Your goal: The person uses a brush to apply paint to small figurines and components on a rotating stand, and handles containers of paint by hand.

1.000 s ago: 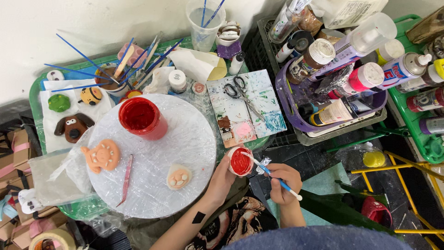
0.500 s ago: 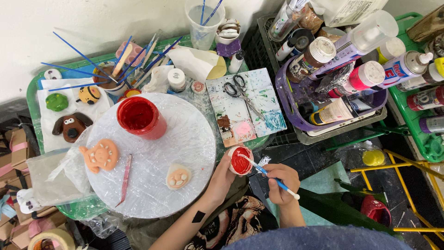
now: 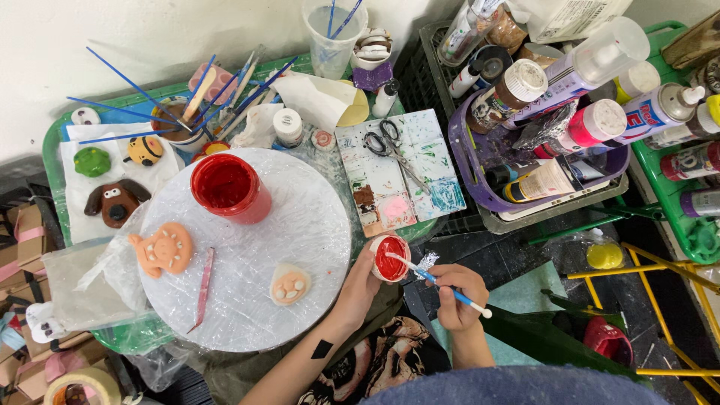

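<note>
My left hand (image 3: 361,289) grips a small round piece painted red (image 3: 391,258) at the right edge of a round board wrapped in plastic film (image 3: 247,251). My right hand (image 3: 459,294) holds a thin blue-and-white paintbrush (image 3: 437,280) whose tip rests on the red piece. On the board stand an open red paint pot (image 3: 228,187), an orange clay animal face (image 3: 163,250), a small peach paw-shaped piece (image 3: 289,285) and a pink modelling tool (image 3: 204,289).
A paint-stained palette with scissors (image 3: 397,169) lies behind my hands. A purple basket of paint bottles (image 3: 540,142) stands at the right. At the left are a brown dog figure (image 3: 114,201), a green piece (image 3: 91,161) and a cup of brushes (image 3: 180,127). Yellow metal bars (image 3: 660,277) run at the lower right.
</note>
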